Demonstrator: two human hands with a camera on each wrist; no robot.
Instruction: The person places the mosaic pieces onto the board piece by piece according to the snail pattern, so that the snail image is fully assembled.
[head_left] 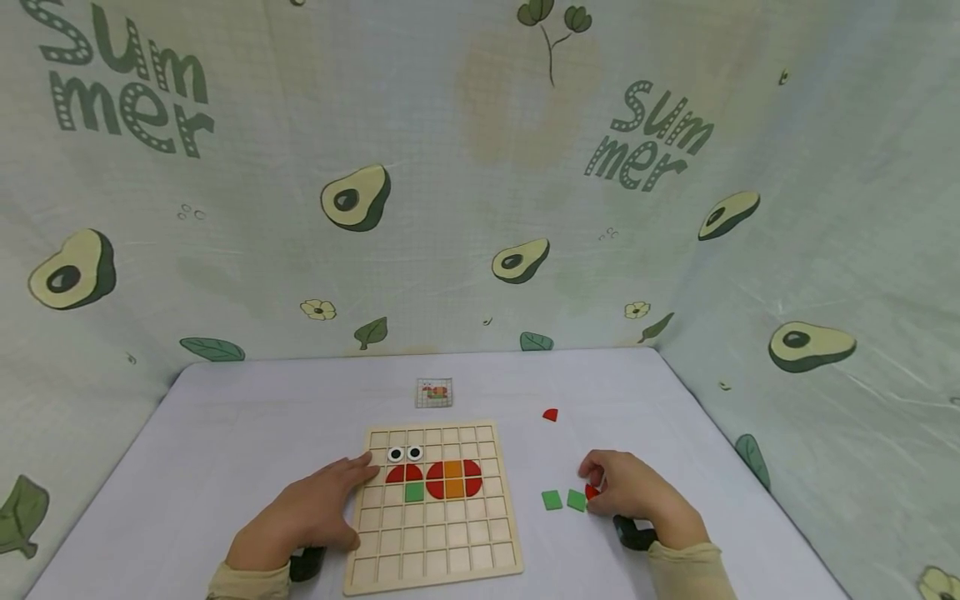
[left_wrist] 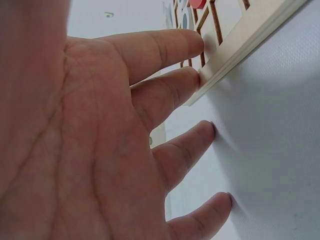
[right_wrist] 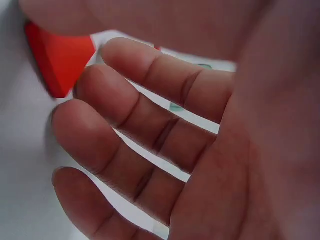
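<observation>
A wooden grid board lies on the table. My left hand rests along its left edge, fingers spread; in the left wrist view two fingertips touch the board's border and the other two reach the tabletop. On the board are two eye pieces, red quarter-circle pieces, a green square and orange squares. To the right, my right hand pinches a red quarter-circle piece at the tabletop, thumb on top and curled fingers beside it.
Two green squares lie between the board and the right hand. Another red quarter-circle piece sits farther back. Behind the board is a small pattern card. A printed curtain hangs at the table's back and sides.
</observation>
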